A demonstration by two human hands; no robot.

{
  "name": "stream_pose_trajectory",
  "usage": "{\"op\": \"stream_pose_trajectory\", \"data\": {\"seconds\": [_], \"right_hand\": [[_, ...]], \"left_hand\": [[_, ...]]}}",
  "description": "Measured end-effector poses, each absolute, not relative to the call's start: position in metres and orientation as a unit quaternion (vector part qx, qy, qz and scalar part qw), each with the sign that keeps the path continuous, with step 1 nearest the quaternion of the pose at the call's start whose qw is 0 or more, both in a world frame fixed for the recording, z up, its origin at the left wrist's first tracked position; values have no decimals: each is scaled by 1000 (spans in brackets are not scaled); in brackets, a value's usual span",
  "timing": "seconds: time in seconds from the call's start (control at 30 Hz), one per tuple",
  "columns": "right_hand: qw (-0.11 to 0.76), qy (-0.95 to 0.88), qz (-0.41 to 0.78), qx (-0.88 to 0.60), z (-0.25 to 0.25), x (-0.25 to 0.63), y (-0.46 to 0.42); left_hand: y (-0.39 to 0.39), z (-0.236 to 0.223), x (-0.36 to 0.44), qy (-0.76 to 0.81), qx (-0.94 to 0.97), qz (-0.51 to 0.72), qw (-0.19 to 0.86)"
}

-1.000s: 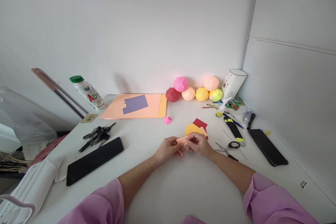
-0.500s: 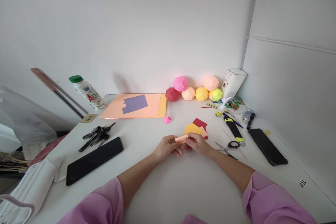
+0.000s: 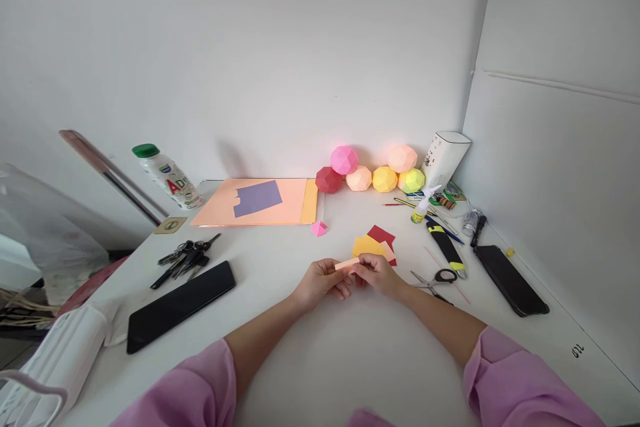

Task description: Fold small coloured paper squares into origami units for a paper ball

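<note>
Between my left hand [image 3: 323, 282] and my right hand [image 3: 377, 273] is a small folded piece of peach paper [image 3: 347, 264], pinched at both ends by thumbs and fingers. Its lower part is partly hidden by my fingers. Just behind my hands lie loose paper pieces: a yellow piece [image 3: 367, 247], a dark red piece [image 3: 381, 235] and a peach one. A little pink folded paper shape [image 3: 319, 229] sits farther back, to the left. The scissors [image 3: 430, 280] lie on the table close to my right forearm.
Several faceted paper balls [image 3: 359, 178] stand by the wall. Peach sheets [image 3: 215, 207] with a purple cut sheet [image 3: 257, 199] lie left of them. A glue bottle [image 3: 420, 210], a box cutter [image 3: 446, 248] and a black case [image 3: 510, 280] are right; keys [image 3: 187, 259] and a phone [image 3: 180, 307] left.
Almost nothing differs. Both hands keep the same pinch on the peach paper, and the whole view has shifted very slightly.
</note>
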State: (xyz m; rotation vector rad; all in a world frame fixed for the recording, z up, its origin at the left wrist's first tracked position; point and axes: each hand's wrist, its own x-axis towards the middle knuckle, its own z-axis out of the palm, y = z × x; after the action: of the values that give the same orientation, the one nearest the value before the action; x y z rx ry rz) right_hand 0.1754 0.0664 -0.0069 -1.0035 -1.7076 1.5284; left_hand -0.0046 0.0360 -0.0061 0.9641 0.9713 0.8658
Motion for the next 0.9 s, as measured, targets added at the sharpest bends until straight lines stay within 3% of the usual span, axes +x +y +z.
{"op": "stream_pose_trajectory", "data": {"seconds": [0.9], "right_hand": [[299, -668, 582, -354, -13, 177, 66]], "left_hand": [[30, -6, -4, 432, 509, 335, 665]]}}
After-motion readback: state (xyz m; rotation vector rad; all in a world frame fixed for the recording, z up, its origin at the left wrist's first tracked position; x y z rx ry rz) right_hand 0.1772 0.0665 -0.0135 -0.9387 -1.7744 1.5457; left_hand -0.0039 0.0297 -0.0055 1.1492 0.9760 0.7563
